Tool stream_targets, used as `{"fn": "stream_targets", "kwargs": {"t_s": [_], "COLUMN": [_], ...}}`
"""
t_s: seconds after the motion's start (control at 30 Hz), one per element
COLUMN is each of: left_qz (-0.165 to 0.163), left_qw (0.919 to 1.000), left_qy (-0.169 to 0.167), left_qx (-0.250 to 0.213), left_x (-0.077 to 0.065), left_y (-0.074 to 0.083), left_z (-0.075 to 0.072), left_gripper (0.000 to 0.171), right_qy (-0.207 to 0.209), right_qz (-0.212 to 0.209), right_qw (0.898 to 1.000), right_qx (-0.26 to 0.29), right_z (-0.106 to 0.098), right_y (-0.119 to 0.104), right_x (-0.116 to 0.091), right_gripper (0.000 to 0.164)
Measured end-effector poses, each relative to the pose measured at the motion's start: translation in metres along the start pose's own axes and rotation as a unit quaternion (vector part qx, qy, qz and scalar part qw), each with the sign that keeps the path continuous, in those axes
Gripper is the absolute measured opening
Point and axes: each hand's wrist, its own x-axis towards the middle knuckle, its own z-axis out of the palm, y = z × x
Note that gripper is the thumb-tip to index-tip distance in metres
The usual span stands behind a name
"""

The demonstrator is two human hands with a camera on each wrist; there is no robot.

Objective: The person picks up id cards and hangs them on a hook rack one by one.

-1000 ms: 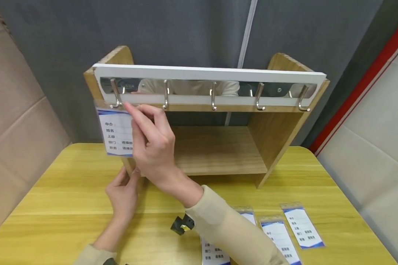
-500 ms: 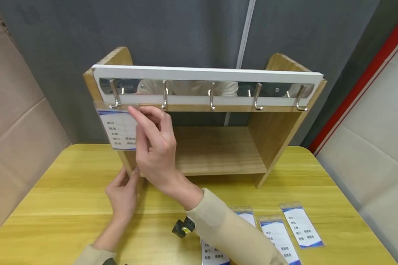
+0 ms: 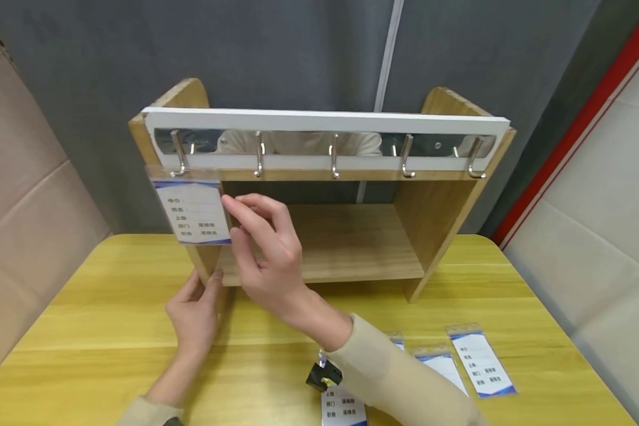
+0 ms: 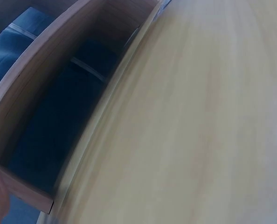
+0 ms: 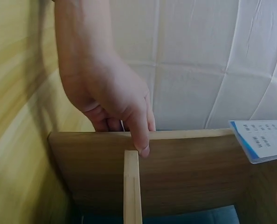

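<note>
A badge in a clear sleeve, white with blue bands and printed text, hangs at the leftmost metal hook. The hook's tip shows at the badge's clear top strip. Beside the badge's right edge is my right hand, its fingers loosely bent; in the right wrist view the visible fingertip stands just apart from the badge. Low on the left, my left hand grips the side panel of a wooden shelf, thumb on the inner face. The right wrist view shows this left hand holding the panel's edge.
Across the shelf's top runs a white rail with several hooks. On the wooden table, more badges lie to the front right, one badge fully visible and others partly under the right sleeve. A grey partition stands behind.
My right hand has let go of the badge's upper right corner and moved down and to the right. The badge now hangs by itself. My left hand keeps its hold on the shelf.
</note>
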Motion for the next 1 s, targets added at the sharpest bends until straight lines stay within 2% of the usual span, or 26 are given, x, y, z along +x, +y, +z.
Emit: {"fn": "stream_targets", "kwargs": {"t_s": [0.27, 0.63, 0.83, 1.0], "left_qz": [0.015, -0.008, -0.022, -0.026], "left_qw": [0.9998, 0.9999, 0.9997, 0.9997], "left_qy": [-0.005, 0.002, 0.007, 0.003], "left_qx": [0.008, 0.007, 0.007, 0.002], "left_x": [0.000, -0.002, -0.002, 0.000], "left_y": [-0.001, 0.001, 0.001, 0.001], "left_z": [0.001, 0.002, 0.000, -0.001], "left_gripper": [0.030, 0.030, 0.031, 0.032], "right_qy": [-0.025, -0.043, -0.059, -0.077], "right_qz": [-0.016, -0.010, -0.016, -0.019], "right_qw": [0.999, 0.998, 0.997, 0.997], "right_qx": [0.018, 0.053, 0.039, 0.022], "right_z": [-0.031, -0.079, -0.102, -0.117], "right_y": [-0.009, 0.002, 0.010, 0.013], "right_x": [-0.013, -0.046, -0.060, -0.068], "right_gripper": [0.028, 0.023, 0.027, 0.025]}}
